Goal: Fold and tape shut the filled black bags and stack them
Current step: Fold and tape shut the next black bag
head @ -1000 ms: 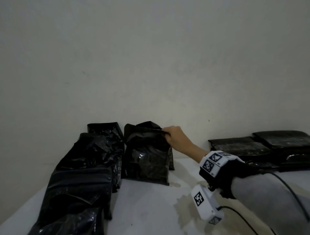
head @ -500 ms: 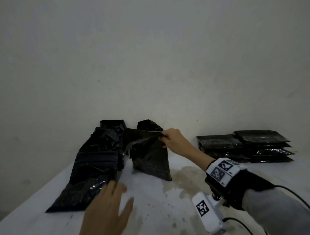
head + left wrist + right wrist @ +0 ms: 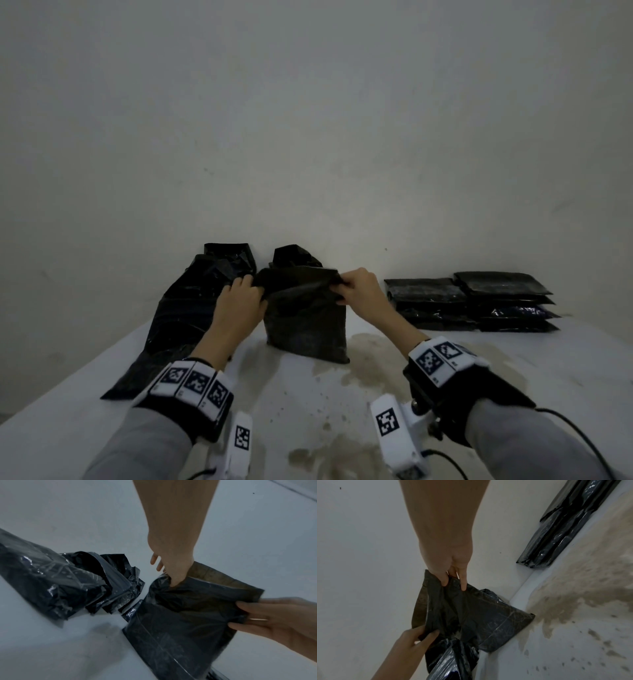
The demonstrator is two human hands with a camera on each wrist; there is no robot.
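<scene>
A filled black bag (image 3: 308, 325) stands upright on the white table (image 3: 513, 377), its top flap bent over toward me. My left hand (image 3: 251, 289) grips the flap's left corner. At the right corner my right hand (image 3: 344, 286) pinches the flap. The left wrist view shows my left hand (image 3: 173, 577) with its thumb pressed into the bag (image 3: 180, 622) top. In the right wrist view my right hand (image 3: 453, 580) pinches the bag (image 3: 479, 615) edge between thumb and fingers, and my left hand (image 3: 421, 634) holds the other corner.
A row of other black bags (image 3: 185, 308) leans along the table's left side, and one more bag (image 3: 294, 255) stands behind against the wall. A stack of flat folded black bags (image 3: 479, 301) lies at the back right. Brown stains (image 3: 370, 346) mark the table top.
My left hand has come up from the table's front and taken the flap's left corner. The right hand kept its hold, and the bag now stands further from the wall.
</scene>
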